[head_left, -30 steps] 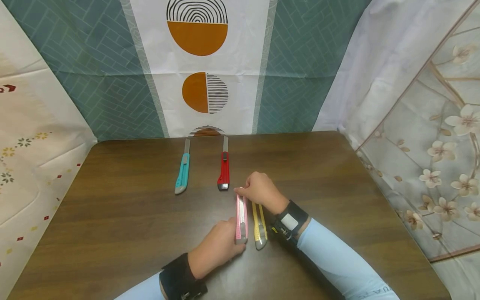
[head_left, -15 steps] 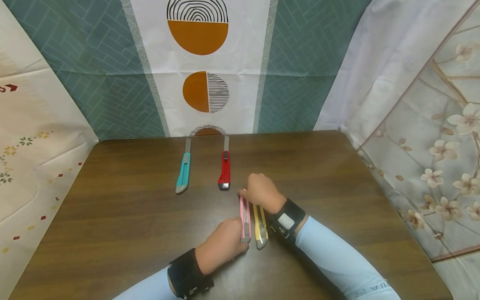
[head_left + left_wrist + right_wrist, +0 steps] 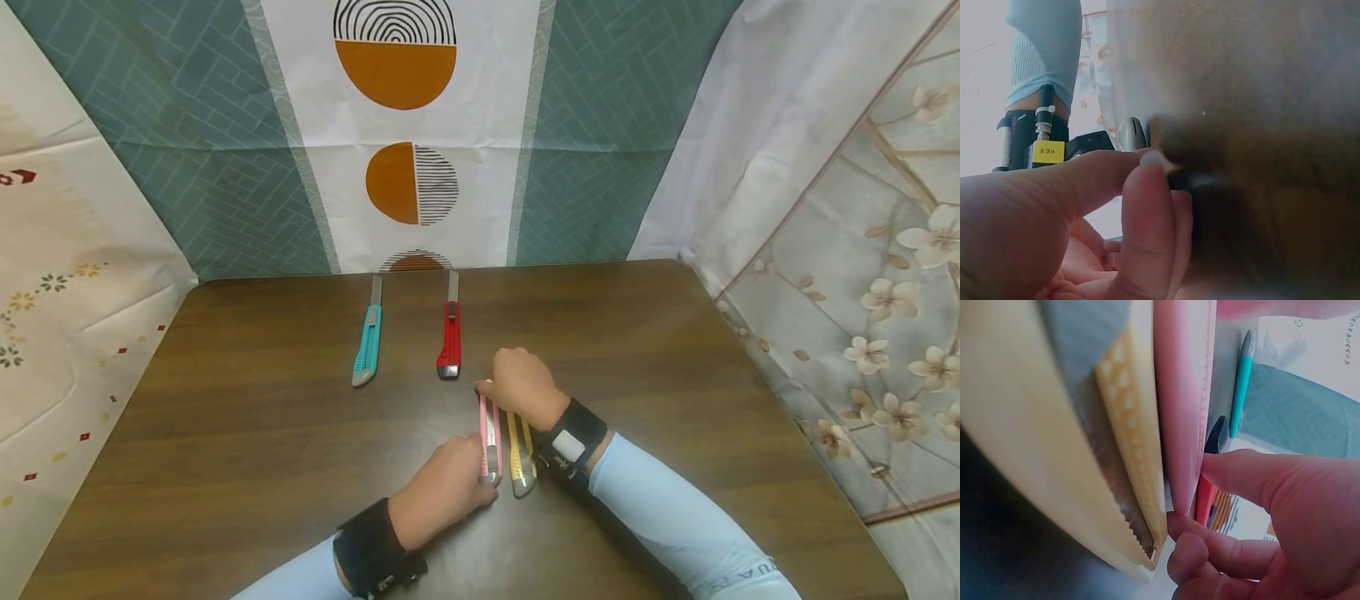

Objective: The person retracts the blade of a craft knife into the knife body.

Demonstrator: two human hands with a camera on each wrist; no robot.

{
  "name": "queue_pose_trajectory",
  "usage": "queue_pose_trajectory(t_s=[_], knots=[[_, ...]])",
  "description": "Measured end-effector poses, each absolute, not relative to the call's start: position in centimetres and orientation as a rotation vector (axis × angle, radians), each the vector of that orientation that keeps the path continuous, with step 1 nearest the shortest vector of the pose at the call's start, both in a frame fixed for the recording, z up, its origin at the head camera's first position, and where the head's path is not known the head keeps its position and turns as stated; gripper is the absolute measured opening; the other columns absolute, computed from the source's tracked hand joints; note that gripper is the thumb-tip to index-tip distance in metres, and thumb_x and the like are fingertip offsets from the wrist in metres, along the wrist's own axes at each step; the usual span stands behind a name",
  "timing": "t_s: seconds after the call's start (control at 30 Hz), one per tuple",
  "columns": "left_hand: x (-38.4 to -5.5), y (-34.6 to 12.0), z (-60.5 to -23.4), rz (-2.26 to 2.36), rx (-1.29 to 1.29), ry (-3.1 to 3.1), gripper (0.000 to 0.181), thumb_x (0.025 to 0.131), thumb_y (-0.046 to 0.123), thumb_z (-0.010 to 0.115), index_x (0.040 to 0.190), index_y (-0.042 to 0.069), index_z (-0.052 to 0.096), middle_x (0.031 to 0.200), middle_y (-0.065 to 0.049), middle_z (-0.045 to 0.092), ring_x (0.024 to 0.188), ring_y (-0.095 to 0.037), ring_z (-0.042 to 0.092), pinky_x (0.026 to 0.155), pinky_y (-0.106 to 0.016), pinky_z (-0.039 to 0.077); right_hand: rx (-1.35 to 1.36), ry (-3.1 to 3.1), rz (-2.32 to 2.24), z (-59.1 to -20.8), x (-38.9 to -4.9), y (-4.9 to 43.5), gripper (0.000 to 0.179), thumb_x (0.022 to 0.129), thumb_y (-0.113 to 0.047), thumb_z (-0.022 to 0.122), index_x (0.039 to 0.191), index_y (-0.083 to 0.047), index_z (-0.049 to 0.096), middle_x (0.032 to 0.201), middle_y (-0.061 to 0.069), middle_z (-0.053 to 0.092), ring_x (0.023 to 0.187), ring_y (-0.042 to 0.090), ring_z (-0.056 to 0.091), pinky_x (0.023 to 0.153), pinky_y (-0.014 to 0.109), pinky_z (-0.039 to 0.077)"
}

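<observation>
A pink utility knife lies lengthwise between my hands, its grey end towards me. My left hand holds its near end; in the left wrist view the thumb and a finger meet at the tips, and a grey rounded knife end shows beyond them. My right hand pinches the far end of the pink knife between thumb and finger. Close along its right side is a yellow utility knife, its far end hidden under my right hand.
Farther back on the brown wooden table lie a teal utility knife and a red utility knife, their blades extended towards the back edge. A patterned cloth hangs behind the table, with floral cloths at both sides.
Both hands have shifted slightly right with the pink utility knife, narrowing its gap to the yellow one. In the last half second almost nothing has moved.
</observation>
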State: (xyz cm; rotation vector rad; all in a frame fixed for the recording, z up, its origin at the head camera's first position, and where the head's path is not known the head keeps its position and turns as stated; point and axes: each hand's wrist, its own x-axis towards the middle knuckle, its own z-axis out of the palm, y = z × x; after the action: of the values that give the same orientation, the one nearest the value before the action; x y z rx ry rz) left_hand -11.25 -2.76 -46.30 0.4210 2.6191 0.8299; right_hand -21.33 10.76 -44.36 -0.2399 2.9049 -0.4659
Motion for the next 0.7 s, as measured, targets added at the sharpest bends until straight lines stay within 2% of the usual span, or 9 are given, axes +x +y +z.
queue_pose_trajectory(t_s=[0.17, 0.33, 0.43, 0.5, 0.6, 0.7], knots=[[-11.3, -3.1, -46.4, 0.840, 0.464, 2.632, 0.051, 0.071, 0.017, 0.093, 0.108, -0.003, 0.063, 0.080, -0.002, 0.063, 0.067, -0.010, 0.056, 0.060, -0.026, 0.052, -0.223, 2.918, -0.496, -44.3, -21.5, 11.1, 0.050, 0.090, -0.043, 0.077, 0.054, -0.013, 0.057, 0.048, -0.003, 0.040, 0.044, 0.014, 0.044, 0.040, 0.025, 0.029], [-11.0, -3.2, -46.5, 0.889, 0.504, 2.631, 0.049, 0.071, 0.018, 0.093, 0.103, -0.001, 0.061, 0.076, 0.000, 0.059, 0.063, -0.009, 0.054, 0.056, -0.024, 0.048, -0.206, 2.907, -0.570, -44.1, -21.5, 12.0, 0.052, 0.090, -0.042, 0.077, 0.053, -0.013, 0.055, 0.047, -0.003, 0.039, 0.042, 0.013, 0.041, 0.040, 0.024, 0.028], [-11.3, -3.8, -46.3, 0.957, 0.504, 2.588, 0.042, 0.076, 0.024, 0.090, 0.097, 0.002, 0.061, 0.072, 0.000, 0.058, 0.057, -0.009, 0.054, 0.051, -0.025, 0.046, -0.203, 2.899, -0.597, -43.5, -21.8, 12.6, 0.055, 0.092, -0.043, 0.075, 0.051, -0.013, 0.054, 0.046, -0.004, 0.039, 0.042, 0.012, 0.040, 0.040, 0.024, 0.028], [-12.4, -4.5, -45.8, 0.966, 0.459, 2.574, 0.036, 0.084, 0.029, 0.085, 0.092, 0.003, 0.062, 0.066, -0.001, 0.059, 0.052, -0.010, 0.056, 0.049, -0.025, 0.045, -0.175, 2.892, -0.627, -43.0, -22.1, 13.0, 0.056, 0.093, -0.044, 0.073, 0.051, -0.013, 0.054, 0.046, -0.004, 0.039, 0.043, 0.012, 0.040, 0.040, 0.024, 0.028], [-15.8, -6.2, -44.8, 0.955, 0.330, 2.609, 0.034, 0.094, 0.031, 0.076, 0.098, 0.000, 0.063, 0.060, -0.005, 0.060, 0.045, -0.014, 0.059, 0.048, -0.026, 0.048, -0.124, 2.893, -0.682, -42.2, -22.7, 13.7, 0.055, 0.094, -0.044, 0.071, 0.053, -0.011, 0.057, 0.048, -0.003, 0.040, 0.044, 0.014, 0.041, 0.042, 0.025, 0.029], [-20.1, -7.9, -44.4, 0.919, 0.254, 2.724, 0.030, 0.099, 0.027, 0.070, 0.105, -0.002, 0.066, 0.061, -0.006, 0.062, 0.046, -0.015, 0.062, 0.050, -0.025, 0.050, -0.100, 2.897, -0.729, -41.7, -23.2, 14.2, 0.053, 0.095, -0.043, 0.071, 0.055, -0.010, 0.059, 0.050, -0.002, 0.042, 0.047, 0.016, 0.042, 0.043, 0.026, 0.032]])
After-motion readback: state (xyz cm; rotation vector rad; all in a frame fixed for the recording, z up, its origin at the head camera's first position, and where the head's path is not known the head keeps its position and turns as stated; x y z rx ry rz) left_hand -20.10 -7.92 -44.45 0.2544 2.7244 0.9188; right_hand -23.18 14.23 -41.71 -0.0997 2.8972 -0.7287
